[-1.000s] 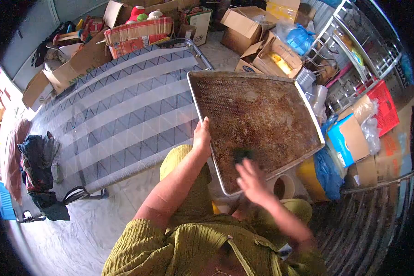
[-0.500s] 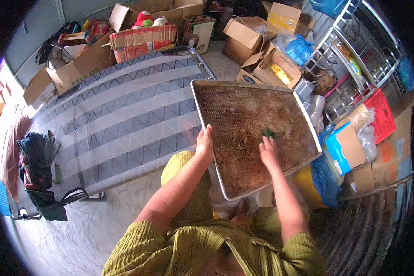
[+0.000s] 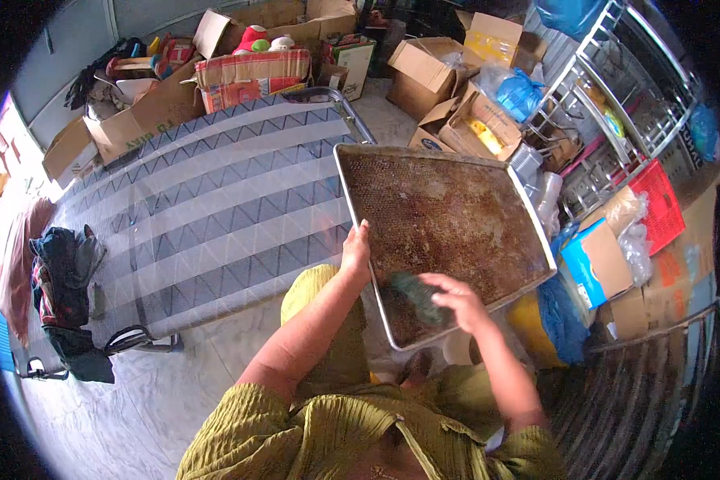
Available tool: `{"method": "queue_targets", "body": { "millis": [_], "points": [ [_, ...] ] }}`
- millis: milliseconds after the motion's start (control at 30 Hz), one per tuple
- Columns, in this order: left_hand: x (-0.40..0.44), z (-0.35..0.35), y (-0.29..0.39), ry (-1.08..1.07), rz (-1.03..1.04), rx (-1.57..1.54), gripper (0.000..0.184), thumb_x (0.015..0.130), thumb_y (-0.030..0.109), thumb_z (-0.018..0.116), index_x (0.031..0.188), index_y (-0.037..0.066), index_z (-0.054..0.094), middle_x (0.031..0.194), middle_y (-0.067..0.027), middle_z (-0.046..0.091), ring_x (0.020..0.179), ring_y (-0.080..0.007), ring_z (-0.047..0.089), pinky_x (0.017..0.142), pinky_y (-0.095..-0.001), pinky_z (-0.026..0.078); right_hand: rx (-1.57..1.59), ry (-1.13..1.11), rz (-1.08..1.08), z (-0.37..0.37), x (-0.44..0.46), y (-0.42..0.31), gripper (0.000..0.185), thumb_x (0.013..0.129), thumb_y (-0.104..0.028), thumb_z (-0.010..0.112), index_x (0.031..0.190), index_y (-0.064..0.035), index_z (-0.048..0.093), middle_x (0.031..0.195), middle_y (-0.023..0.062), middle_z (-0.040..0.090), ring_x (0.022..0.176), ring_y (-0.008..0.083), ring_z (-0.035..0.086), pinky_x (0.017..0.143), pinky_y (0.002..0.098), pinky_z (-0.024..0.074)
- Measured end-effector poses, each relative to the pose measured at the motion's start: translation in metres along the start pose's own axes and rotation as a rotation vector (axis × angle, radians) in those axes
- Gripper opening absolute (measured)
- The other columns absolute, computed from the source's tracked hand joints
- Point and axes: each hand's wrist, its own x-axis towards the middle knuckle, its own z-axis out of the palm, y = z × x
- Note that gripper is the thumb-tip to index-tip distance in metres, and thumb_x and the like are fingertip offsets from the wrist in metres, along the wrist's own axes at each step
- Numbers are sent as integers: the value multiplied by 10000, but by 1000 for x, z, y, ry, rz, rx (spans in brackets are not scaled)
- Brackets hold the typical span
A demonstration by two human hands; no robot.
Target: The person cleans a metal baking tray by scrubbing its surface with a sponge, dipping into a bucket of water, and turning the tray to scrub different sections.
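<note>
A large rectangular baking tray (image 3: 456, 216) with a pale metal rim and a brown, stained, textured surface is tilted in front of me. My left hand (image 3: 357, 254) is closed on its left rim, thumb on the upper side. Near the tray's lower left corner, my right hand (image 3: 458, 302) has its fingers at a dark green scouring pad (image 3: 418, 298), which lies against the tray surface. The pad is smeared by motion, and part of the grip is hidden.
To the left stands a striped folding bed (image 3: 216, 208) with crumpled clothes (image 3: 64, 280) at its end. Cardboard boxes (image 3: 428, 68) line the back. On the right are a metal rack (image 3: 592, 88), a red basket (image 3: 661, 206) and a blue box (image 3: 584, 272).
My right hand has moved the scouring pad from the tray's middle right down and left to its lower left part. My left hand keeps hold of the rim.
</note>
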Motion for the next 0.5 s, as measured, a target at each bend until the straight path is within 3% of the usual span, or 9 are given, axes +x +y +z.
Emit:
{"method": "queue_targets", "body": {
  "millis": [67,100,133,200,267,367,467,500],
  "points": [
    [3,-4,-3,20,-5,37,397,892,362,463,1191,101,445,1089,-97,541,949,-274,554,799,-468,475,179,46,73,-32,2,12,440,796,-133,519,1226,-46,483,1219,64,516,1186,195,410,1005,312,287],
    [5,-7,-3,-47,-19,25,412,888,368,468,1205,107,430,1114,-95,528,967,-272,545,808,-465,471,-19,156,-50,-46,4,27,456,823,-168,504,1256,-38,449,1276,86,469,1227,213,367,1018,325,271],
    [6,-9,-3,-112,-33,12,427,885,374,473,1219,114,416,1140,-93,514,985,-270,537,818,-463,467,-158,364,-8,-63,8,51,489,843,-199,511,1286,-23,404,1333,115,403,1258,228,331,1031,329,249],
    [-10,3,12,-116,-47,-30,432,885,371,473,1229,120,403,1162,-94,499,1006,-267,525,826,-463,461,-436,518,-42,-69,2,43,524,851,-234,530,1306,-27,372,1369,131,345,1287,238,285,1042,342,228],
    [-21,9,21,-114,-69,-73,437,885,367,473,1239,127,389,1183,-96,484,1026,-265,513,835,-464,456,-635,429,-213,-64,3,46,571,817,-247,590,1321,-93,370,1388,142,301,1293,265,262,1039,382,232],
    [-19,10,19,-153,-89,-61,452,883,368,473,1256,133,372,1226,-97,444,1073,-258,479,843,-463,449,-1087,226,-293,-34,5,29,565,810,-303,596,1297,-104,390,1385,132,286,1263,332,280,1034,426,234],
    [-18,8,16,-58,-24,97,483,878,395,469,1270,133,362,1262,-96,411,1103,-254,452,857,-450,437,-1143,176,-354,-44,28,64,562,814,-318,587,1297,-121,379,1380,120,299,1259,344,278,1033,438,235],
    [-22,11,20,-18,-53,83,479,890,365,465,1290,121,366,1268,-73,424,1147,-216,401,932,-392,335,-1171,183,-397,-47,34,69,524,833,-300,565,1292,-129,377,1377,123,297,1264,338,268,1035,443,229]
  ]
}}
